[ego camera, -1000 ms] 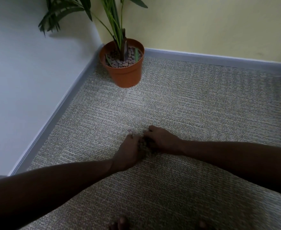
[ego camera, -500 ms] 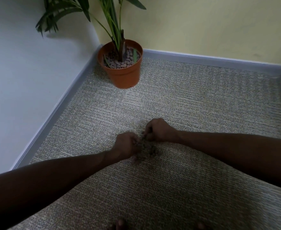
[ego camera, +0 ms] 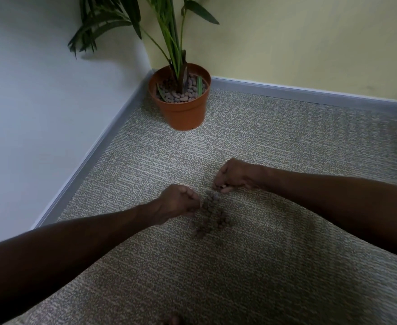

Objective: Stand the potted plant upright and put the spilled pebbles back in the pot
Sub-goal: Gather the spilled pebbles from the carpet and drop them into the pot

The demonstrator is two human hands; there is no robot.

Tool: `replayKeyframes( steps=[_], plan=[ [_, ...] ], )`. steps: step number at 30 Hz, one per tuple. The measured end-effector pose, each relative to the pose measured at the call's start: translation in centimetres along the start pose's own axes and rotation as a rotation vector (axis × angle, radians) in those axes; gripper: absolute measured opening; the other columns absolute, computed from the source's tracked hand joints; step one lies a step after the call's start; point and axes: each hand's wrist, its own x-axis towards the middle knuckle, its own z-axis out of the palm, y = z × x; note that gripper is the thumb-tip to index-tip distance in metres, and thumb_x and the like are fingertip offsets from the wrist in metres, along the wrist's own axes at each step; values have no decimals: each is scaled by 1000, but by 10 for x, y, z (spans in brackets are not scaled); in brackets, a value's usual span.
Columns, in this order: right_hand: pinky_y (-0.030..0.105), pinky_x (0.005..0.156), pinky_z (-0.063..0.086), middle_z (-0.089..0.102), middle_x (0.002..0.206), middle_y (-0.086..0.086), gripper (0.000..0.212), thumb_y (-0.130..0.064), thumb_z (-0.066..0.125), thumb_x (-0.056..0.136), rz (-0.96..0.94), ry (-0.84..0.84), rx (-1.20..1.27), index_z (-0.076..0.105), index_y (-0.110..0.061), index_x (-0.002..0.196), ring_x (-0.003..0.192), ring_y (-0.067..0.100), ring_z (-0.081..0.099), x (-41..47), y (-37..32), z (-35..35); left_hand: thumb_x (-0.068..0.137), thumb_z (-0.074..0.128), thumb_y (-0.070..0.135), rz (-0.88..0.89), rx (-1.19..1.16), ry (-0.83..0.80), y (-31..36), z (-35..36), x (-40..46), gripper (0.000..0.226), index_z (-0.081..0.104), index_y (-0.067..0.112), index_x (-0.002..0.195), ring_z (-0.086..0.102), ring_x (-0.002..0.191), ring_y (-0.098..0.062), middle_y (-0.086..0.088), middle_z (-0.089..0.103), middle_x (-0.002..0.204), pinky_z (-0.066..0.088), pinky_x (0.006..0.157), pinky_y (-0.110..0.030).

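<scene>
An orange pot [ego camera: 183, 111] stands upright in the room's corner, with a green leafy plant [ego camera: 169, 43] in it and brown pebbles [ego camera: 181, 96] around the stem. A small heap of spilled pebbles [ego camera: 212, 213] lies on the carpet between my hands. My left hand [ego camera: 179, 202] is closed into a fist at the heap's left edge. Fingers curled shut, my right hand [ego camera: 233, 175] sits just above and right of the heap. Both fists appear to hold pebbles, but their insides are hidden.
Grey-beige carpet [ego camera: 263, 137] covers the floor. A grey skirting board [ego camera: 310, 93] runs along the yellow wall behind and along the white wall [ego camera: 40, 113] at the left. A toe tip [ego camera: 174, 321] shows at the bottom edge.
My hands were pressed together over the pebbles; they have closed into fists and drawn apart, uncovering the heap. The view has shifted, so the pot sits more to the right.
</scene>
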Motion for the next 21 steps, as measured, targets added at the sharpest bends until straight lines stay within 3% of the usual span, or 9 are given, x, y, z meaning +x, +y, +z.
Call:
replayKeyframes(
  steps=[3, 6, 9, 11, 14, 18, 20, 21],
  plan=[
    [28, 60, 34, 58, 67, 20, 4, 1, 61, 67, 19, -31, 35, 65, 1, 67, 64, 25, 48, -1, -1, 2, 77, 72, -1, -19, -54, -11, -1, 2, 2, 15, 67, -8, 89, 63, 60, -14, -11, 69, 72, 56, 55, -23],
    [24, 52, 31, 57, 48, 12, 7, 2, 60, 67, 55, -54, 59, 66, 2, 61, 43, 18, 45, 1, -4, 1, 76, 71, -1, -26, -126, -5, 5, 2, 4, 13, 68, -6, 87, 64, 53, -11, -9, 70, 65, 52, 50, -20],
    [22, 51, 35, 63, 56, 13, 15, 1, 63, 71, 75, -73, 103, 71, 8, 81, 44, 16, 49, 7, -16, -10, 77, 72, 2, -4, -193, 23, 21, -6, 9, 15, 68, -5, 90, 64, 69, -21, -18, 68, 79, 59, 72, -34],
    [20, 48, 37, 65, 53, 11, 14, 1, 66, 73, 65, -81, 135, 72, 7, 84, 42, 13, 50, 13, -29, -24, 78, 73, 4, 21, -228, 35, 37, -15, 15, 15, 68, -1, 91, 63, 75, -24, -20, 68, 87, 56, 82, -41],
    [23, 56, 46, 69, 65, 13, 17, -1, 70, 74, 33, -51, 214, 70, 8, 89, 54, 15, 58, 25, -60, -52, 78, 74, 5, 52, -340, 82, 69, -36, 29, 20, 66, 1, 96, 67, 71, -15, -11, 71, 84, 60, 67, -26],
    [22, 56, 54, 68, 66, 11, 5, 2, 67, 78, -68, -53, 384, 62, 1, 79, 57, 15, 62, 34, -114, -89, 78, 74, 5, 107, -490, 145, 121, -76, 53, 22, 66, 3, 98, 70, 72, -13, -9, 72, 83, 60, 66, -23],
    [20, 62, 59, 68, 75, 13, 7, 2, 67, 81, -111, 11, 483, 62, 2, 86, 62, 14, 67, 41, -143, -102, 80, 71, 6, 161, -554, 164, 148, -95, 65, 12, 68, 4, 92, 67, 66, -10, -8, 71, 80, 59, 57, -18],
    [19, 58, 60, 67, 75, 13, 5, 2, 67, 82, -137, 54, 515, 62, 3, 84, 59, 14, 68, 45, -155, -106, 82, 70, 6, 197, -589, 189, 161, -103, 70, 5, 69, 5, 86, 66, 64, -8, -7, 72, 77, 57, 55, -16]
  ],
)
